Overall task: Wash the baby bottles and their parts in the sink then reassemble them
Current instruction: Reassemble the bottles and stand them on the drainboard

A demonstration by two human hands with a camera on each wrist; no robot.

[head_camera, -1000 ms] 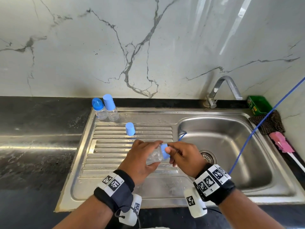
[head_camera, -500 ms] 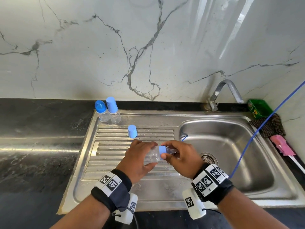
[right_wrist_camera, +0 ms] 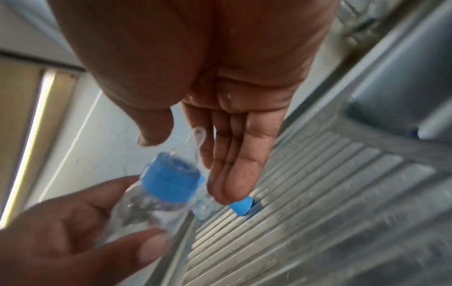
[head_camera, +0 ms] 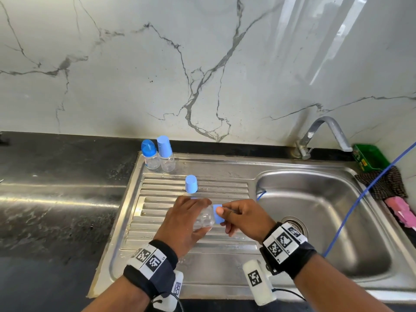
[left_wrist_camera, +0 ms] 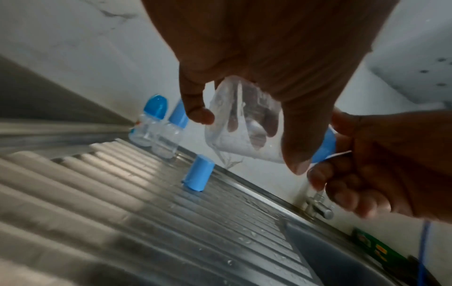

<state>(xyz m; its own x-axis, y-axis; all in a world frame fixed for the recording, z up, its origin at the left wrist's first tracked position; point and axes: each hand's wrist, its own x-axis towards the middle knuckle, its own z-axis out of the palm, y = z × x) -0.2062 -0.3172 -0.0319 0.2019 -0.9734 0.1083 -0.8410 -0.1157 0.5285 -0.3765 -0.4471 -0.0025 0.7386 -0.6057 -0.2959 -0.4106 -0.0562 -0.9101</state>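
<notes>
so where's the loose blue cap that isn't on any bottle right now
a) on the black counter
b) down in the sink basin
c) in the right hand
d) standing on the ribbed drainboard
d: the loose blue cap stands alone on the ribbed drainboard, in front of the two capped bottles and apart from the bottle that both hands hold.

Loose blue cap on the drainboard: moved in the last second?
No. The loose blue cap stands on the same upper drainboard ridges, same offset from the two capped bottles behind it; only the camera shifted.
</notes>
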